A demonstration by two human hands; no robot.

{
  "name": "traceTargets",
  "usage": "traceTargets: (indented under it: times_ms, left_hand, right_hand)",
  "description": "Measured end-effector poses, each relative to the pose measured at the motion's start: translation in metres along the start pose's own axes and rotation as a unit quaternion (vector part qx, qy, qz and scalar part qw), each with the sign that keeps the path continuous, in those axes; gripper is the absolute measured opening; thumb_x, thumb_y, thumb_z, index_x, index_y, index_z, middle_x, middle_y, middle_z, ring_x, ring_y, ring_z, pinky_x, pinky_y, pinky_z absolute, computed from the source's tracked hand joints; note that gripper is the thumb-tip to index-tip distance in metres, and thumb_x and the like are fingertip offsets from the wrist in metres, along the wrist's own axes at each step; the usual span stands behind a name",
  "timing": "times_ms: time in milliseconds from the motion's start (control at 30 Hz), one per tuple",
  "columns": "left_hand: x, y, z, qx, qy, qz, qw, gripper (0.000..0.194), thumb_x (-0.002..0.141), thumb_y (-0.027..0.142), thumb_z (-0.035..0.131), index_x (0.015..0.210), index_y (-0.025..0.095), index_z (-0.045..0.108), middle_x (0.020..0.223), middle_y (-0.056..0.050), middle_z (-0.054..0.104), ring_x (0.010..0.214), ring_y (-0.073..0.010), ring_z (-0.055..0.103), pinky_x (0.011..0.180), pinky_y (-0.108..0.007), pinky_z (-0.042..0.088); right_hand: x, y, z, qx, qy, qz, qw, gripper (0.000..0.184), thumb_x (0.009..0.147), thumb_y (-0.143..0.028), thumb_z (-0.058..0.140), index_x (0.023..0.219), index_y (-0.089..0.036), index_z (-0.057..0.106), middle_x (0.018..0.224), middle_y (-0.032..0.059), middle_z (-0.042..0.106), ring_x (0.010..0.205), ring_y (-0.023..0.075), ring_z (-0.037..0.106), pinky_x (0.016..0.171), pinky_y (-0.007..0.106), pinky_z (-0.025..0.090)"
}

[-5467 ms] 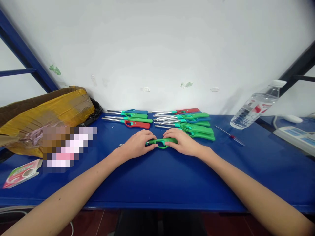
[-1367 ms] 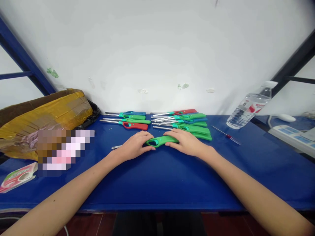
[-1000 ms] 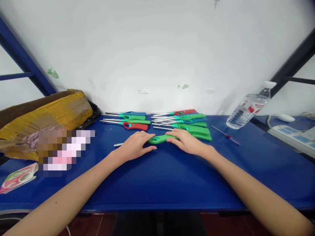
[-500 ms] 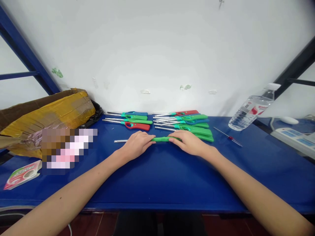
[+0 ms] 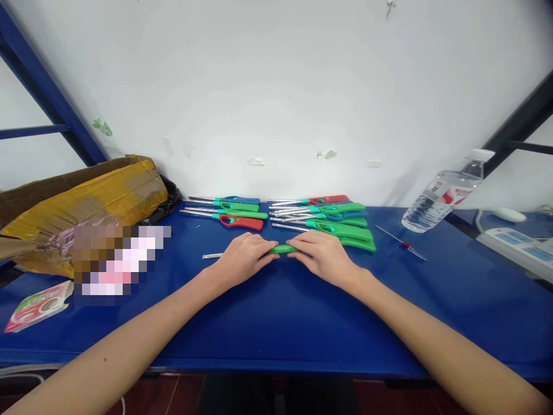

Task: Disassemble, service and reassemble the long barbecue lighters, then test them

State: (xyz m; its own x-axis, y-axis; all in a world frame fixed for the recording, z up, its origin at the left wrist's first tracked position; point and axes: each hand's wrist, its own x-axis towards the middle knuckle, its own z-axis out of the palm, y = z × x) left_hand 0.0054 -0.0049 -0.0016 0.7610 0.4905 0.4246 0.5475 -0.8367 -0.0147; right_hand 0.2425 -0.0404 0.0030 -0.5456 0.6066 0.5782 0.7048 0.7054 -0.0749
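Together, the left hand (image 5: 246, 257) and right hand (image 5: 326, 255) grip 1 green lighter (image 5: 282, 249) at the middle of the blue table (image 5: 276, 323), its metal tube (image 5: 211, 256) pointing left. Farther off lie the left lighter group (image 5: 244, 222) and right lighter group (image 5: 345, 231)

Green lighter (image 5: 281, 249) above a plain blue table (image 5: 276, 323)

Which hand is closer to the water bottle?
Right. The right hand, on the handle end of the green lighter, is left of the water bottle and nearer the camera. The left hand, toward the lighter's rod end, is farther left.
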Motion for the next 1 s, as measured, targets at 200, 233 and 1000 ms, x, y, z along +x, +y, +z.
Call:
traceTargets:
  times_ms: [200, 233, 1000]
  left_hand:
    - [0.001, -0.001, -0.004, 0.043, -0.065, -0.05, 0.996, 0.021, 0.095, 0.036, 0.058, 0.093, 0.018, 0.067, 0.079, -0.005, 0.069, 0.076, -0.0205, 0.065, 0.07, -0.03, 0.044]
    - [0.002, -0.001, -0.005, 0.043, -0.072, -0.052, 0.995, 0.021, 0.095, 0.035, 0.056, 0.09, 0.018, 0.067, 0.077, -0.004, 0.069, 0.075, -0.0201, 0.065, 0.069, -0.03, 0.043]
    - [0.001, -0.003, -0.023, 0.057, -0.082, -0.072, 0.992, 0.021, 0.093, 0.038, 0.06, 0.095, 0.02, 0.069, 0.082, -0.004, 0.07, 0.081, -0.0219, 0.066, 0.065, -0.027, 0.042]
  right_hand:
    - [0.001, -0.002, -0.001, -0.021, -0.015, 0.014, 1.0, 0.022, 0.095, -0.032, 0.055, 0.105, -0.02, 0.07, 0.099, 0.0084, 0.073, 0.087, 0.0215, 0.067, 0.075, 0.033, 0.051]
    - [0.001, -0.003, -0.001, -0.021, -0.023, 0.017, 0.999, 0.022, 0.095, -0.031, 0.055, 0.105, -0.02, 0.07, 0.1, 0.0088, 0.073, 0.088, 0.022, 0.066, 0.076, 0.034, 0.052]
    - [-0.001, 0.001, -0.001, -0.029, 0.047, 0.009, 0.998, 0.025, 0.096, -0.028, 0.052, 0.106, -0.019, 0.073, 0.1, 0.0071, 0.076, 0.085, 0.0212, 0.068, 0.077, 0.034, 0.053]
